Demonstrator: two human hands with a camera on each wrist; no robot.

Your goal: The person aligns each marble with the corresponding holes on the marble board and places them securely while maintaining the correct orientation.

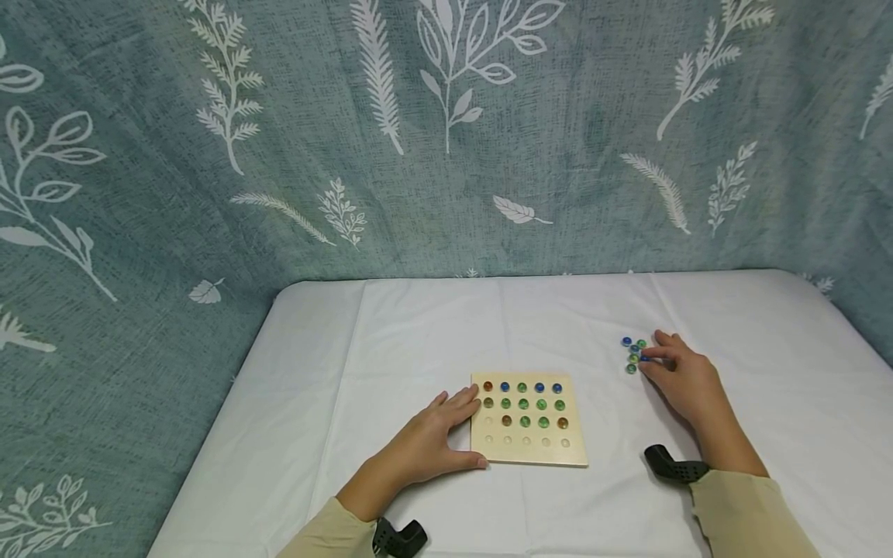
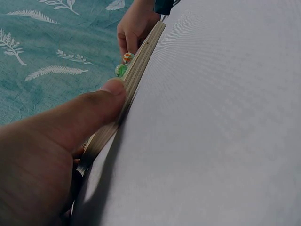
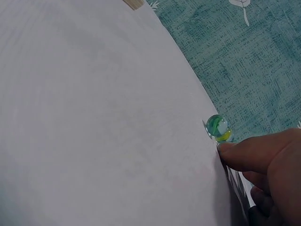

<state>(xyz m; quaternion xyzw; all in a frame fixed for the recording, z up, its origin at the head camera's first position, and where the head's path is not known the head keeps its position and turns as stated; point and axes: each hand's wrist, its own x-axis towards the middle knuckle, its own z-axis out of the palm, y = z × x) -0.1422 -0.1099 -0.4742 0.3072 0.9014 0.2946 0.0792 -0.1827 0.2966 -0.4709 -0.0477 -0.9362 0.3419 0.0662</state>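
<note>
left grip (image 1: 436, 442) just chilling loose on the board (image 1: 533, 413), lower middle of frame, right grip (image 1: 687, 380) pinching a blue marble (image 1: 645, 359), mid right, more marbles (image 1: 633, 359) right beside it

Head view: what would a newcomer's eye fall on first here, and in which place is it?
Probably the pale board with coloured marbles in three of its four rows, on the white cloth, with the left hand at its left edge. Next, perhaps, the loose marbles to its right, by the right hand's fingertips. Behind, the blue-green fabric with white leaf prints fills the upper view.
</note>
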